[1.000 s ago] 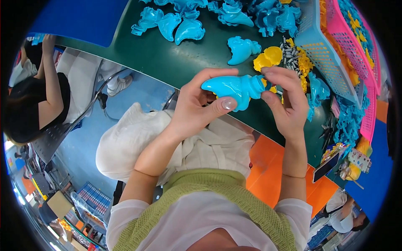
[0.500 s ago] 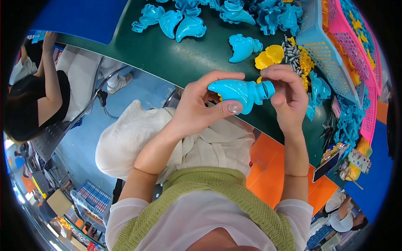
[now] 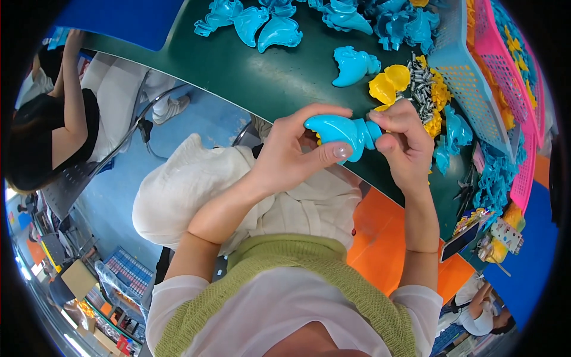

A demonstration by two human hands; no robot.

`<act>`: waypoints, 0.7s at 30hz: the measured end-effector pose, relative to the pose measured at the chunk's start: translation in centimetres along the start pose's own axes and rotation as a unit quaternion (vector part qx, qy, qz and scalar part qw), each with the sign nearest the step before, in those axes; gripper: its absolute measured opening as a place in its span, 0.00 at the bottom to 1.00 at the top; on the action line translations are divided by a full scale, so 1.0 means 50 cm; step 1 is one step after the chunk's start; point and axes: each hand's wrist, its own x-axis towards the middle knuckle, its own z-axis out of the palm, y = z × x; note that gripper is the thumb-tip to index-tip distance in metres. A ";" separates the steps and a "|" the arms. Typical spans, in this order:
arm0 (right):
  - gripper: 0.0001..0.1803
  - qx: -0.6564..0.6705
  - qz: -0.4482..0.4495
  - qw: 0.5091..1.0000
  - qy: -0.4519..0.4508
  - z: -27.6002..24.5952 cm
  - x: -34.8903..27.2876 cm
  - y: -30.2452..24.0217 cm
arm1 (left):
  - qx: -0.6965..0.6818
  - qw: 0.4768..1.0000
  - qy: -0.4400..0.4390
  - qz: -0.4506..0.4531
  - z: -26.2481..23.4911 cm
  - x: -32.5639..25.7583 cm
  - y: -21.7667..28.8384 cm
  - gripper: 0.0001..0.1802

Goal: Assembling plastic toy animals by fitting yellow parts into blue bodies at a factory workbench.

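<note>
Both hands, left hand [image 3: 285, 157] and right hand [image 3: 404, 146], are clamping one turquoise moulded plastic toy shell [image 3: 339, 131] together (looks mostly assembled, with loose turquoise plastic shell halves [image 3: 262, 27] waiting).

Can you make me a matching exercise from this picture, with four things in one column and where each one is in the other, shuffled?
Things:
1. turquoise moulded plastic toy shell
2. yellow rounded plastic piece
3. pile of small metal screws
4. light blue perforated plastic basket

Places:
A. standing at the right side of the green table
B. held between the left hand and right hand
C. heaped just left of the basket
D. lying on the table just left of the screws

Pairs: 1-B, 2-D, 3-C, 4-A
</note>
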 end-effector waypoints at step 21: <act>0.18 0.028 0.085 0.993 -0.077 -0.026 -0.006 0.000 | -0.050 0.993 -0.043 -0.100 -0.011 0.010 0.013 0.23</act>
